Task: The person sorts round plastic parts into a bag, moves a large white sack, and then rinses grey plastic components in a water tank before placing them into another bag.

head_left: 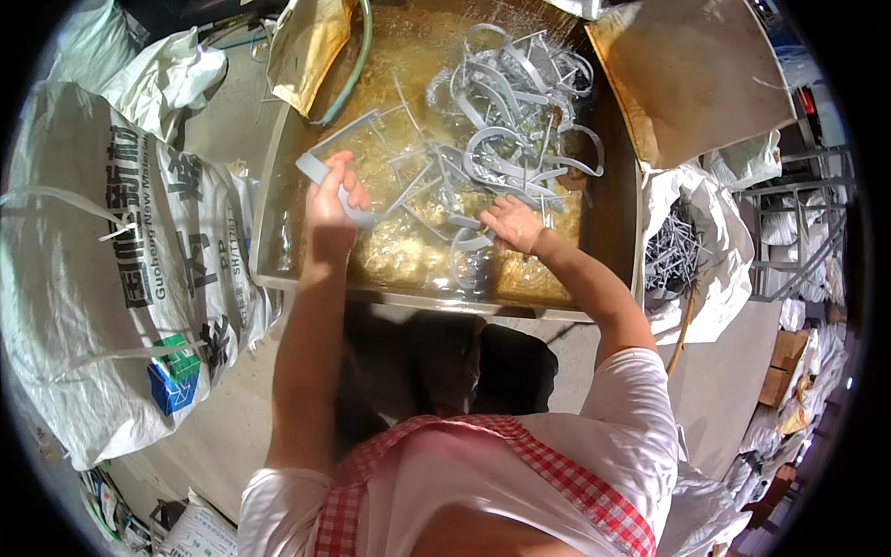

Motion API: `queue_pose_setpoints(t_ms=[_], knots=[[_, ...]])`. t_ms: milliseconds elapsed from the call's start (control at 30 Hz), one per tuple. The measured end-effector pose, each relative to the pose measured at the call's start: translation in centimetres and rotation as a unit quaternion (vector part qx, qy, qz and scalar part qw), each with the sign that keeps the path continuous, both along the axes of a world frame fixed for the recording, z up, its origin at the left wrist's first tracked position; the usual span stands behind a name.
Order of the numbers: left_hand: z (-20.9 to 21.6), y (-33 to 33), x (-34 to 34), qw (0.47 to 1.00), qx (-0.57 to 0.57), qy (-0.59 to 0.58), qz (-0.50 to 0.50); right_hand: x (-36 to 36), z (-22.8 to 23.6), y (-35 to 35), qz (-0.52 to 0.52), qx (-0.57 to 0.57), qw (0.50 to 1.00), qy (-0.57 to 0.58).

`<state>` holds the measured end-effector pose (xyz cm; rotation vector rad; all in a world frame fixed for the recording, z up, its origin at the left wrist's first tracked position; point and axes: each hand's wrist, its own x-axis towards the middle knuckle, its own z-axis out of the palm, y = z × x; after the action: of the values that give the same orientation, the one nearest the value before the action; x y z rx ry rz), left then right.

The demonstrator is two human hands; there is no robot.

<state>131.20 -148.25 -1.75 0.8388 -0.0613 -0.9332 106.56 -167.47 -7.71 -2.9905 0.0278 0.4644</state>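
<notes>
A metal water tank (271,223) holds a tangle of several grey plastic curved pieces (515,102) floating in yellowish water. My left hand (332,200) is shut on a grey plastic strip (316,170), lifted just above the water at the tank's left side. My right hand (513,223) reaches into the water near the tank's middle, fingers on a curved grey piece (469,239); whether it grips it is unclear.
A large white woven sack (102,269) stands left of the tank. Another white sack (691,246) with grey plastic pieces sits to the right. A green hose (357,65) hangs into the tank. Brown cardboard sheets (691,74) lean at the back.
</notes>
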Motion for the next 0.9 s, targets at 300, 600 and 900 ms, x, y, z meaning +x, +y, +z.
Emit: queue_pose_setpoints(t_ms=[300, 600, 900], knots=[[3.0, 3.4, -2.8, 0.972, -0.097, -0.023, 0.213, -1.6, -1.0, 1.3, -0.233, 0.199, 0.950, -0.065], [-1.1, 0.1, -8.8, 0.920, 0.282, -0.265, -0.067, 1.6, 2.4, 1.2, -0.504, 0.510, 0.661, -0.220], [-3.3, -0.4, -8.5, 0.990, 0.110, -0.045, -0.071, 6.8, 4.2, 10.5, -0.423, 0.528, 0.702, -0.223]])
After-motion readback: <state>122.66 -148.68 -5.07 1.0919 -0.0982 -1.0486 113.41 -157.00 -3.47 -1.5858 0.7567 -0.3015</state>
